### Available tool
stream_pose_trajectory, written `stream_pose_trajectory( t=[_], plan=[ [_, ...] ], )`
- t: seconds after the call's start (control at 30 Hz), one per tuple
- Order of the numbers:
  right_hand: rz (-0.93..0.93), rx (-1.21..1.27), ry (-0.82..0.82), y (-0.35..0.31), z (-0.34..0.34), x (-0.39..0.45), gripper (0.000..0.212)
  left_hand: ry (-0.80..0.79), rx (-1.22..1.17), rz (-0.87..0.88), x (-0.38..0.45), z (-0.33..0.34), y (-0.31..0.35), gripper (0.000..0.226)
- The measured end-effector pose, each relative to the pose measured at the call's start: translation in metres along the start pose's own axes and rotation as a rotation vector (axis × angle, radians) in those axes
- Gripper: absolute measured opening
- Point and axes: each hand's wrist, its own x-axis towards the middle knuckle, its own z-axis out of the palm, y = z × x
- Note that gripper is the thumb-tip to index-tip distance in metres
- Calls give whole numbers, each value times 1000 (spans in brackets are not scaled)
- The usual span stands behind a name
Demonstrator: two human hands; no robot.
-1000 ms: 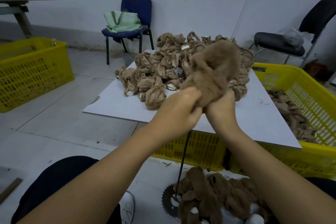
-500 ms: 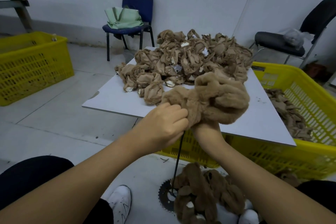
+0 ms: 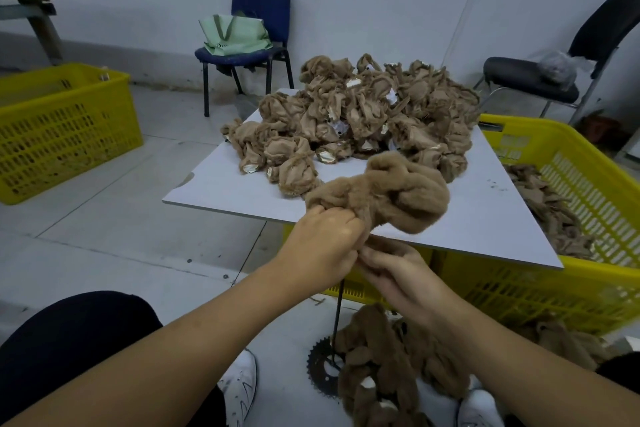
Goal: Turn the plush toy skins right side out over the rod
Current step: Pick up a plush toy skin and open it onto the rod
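Here, both hands clutched one fluffy skin (image 3: 391, 196) above the rod (image 3: 337, 315): left hand (image 3: 323, 246) fisted on its near end, right hand (image 3: 398, 270) pinching underneath, probably freeing it, fur-side out.

Both forearms are bare from the elbow down, with no sleeve, watch, bracelet or glove showing. The left hand (image 3: 320, 248) and the right hand (image 3: 398, 270) carry no rings that can be made out, and the fingers (image 3: 337, 218) are uncovered. The legs are clothed in plain black trousers (image 3: 69, 340), a smooth dark fabric without visible pattern or seam, seen over the left knee and again as a small dark patch at the right edge. On the feet are white lace-up sneakers (image 3: 240, 383) with light grey panel lines along the side; the toe of the second one shows at the bottom right.
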Motion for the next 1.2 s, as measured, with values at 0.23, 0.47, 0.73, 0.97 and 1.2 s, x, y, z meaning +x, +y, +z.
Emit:
stream_pose_trajectory(
  t=[0.23,0.47,0.73,0.97,1.2],
  plan=[
    [-1126,-1051,93,-28,24,-40,11,339,-208,-127,4,-15,-3,14],
    [-459,-1369,264,-73,0,-1,83,60,-279,-271,12,6,11,8],
    [-529,-1001,-61,-85,-4,8,28,461,-68,-18,9,11,14,22],
    [-695,-1157,-202,-90,5,-5,60,536,-261,37,-3,6,13,16],
    [-505,-1274,-77,-72,3,12,57,69,-395,-317,3,12,-1,43]
  ],
)
